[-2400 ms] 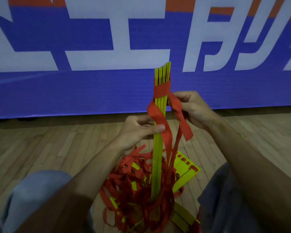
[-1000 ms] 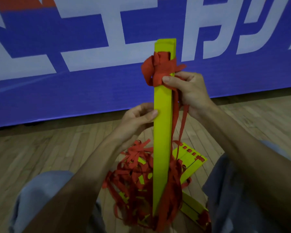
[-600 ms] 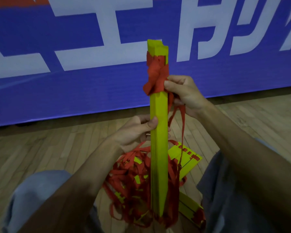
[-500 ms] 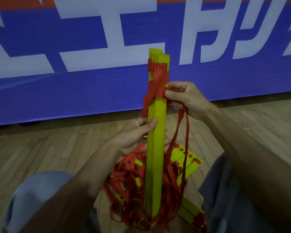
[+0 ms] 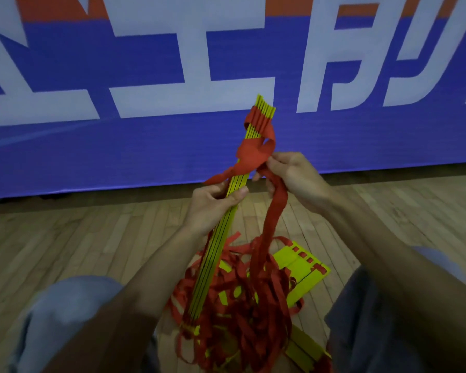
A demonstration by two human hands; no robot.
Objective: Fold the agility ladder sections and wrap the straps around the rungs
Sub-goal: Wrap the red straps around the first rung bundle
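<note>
The left grip (image 5: 213,208) is curled round the stacked yellow rungs (image 5: 218,246), tilted over the floor (image 5: 92,238); the red strap (image 5: 256,153) is pinched by the right grip (image 5: 293,179) near the top. Wrapping is judged underway; next, a taut further turn is called for.

Head camera looks forward and down, close over the floor (image 5: 65,238).

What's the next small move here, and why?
Probably the right hand carries the red strap another turn round the yellow rungs and pulls it snug. The left hand grips the rungs at mid-length, the wrap near the top looks loose, and the strap hangs slack to the pile below.
</note>
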